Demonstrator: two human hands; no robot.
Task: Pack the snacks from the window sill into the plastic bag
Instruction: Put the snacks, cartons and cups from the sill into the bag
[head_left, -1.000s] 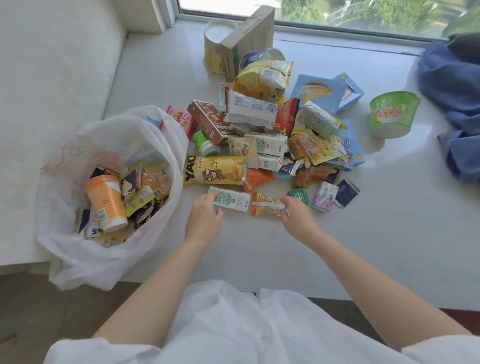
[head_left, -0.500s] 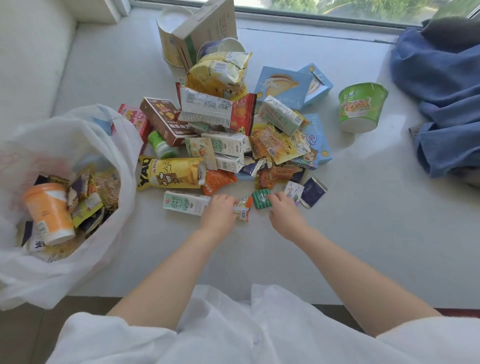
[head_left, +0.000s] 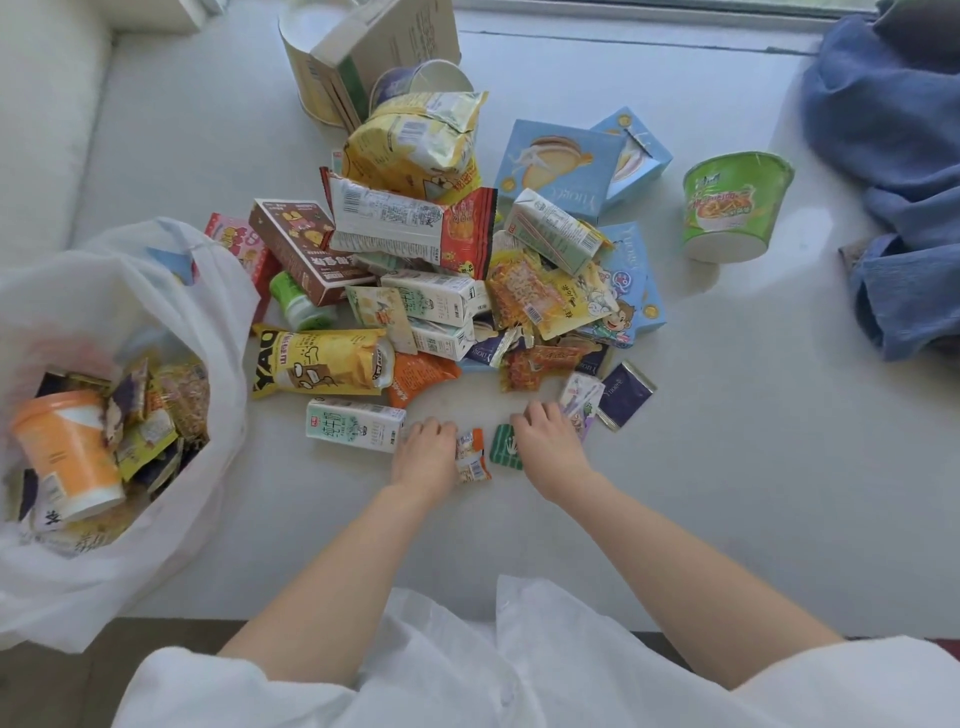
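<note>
- White plastic bag (head_left: 171, 291) sits open at the sill's left edge, partly hanging over the front; orange cup (head_left: 70, 454) and several packets already inside.
- Window sill (head_left: 727, 467) carries the snack pile (head_left: 447, 249) mid-surface: chip bags, milk cartons, blue boxes, brown box.
- Green noodle bowl (head_left: 735, 205) stands apart toward the right edge, near the blue cloth (head_left: 904, 171).
- Left hand (head_left: 425, 457): fingers curled down over a small orange-white packet (head_left: 471, 454) near the front edge, just right of a milk carton (head_left: 356, 423). Grasp looks closed on the packet.
- Right hand (head_left: 545, 441): fingers bent, resting on a small green packet (head_left: 506, 447); full grip or plain touch, can't tell.
- Purple sachets (head_left: 626, 395) lie just beside the right hand.
</note>
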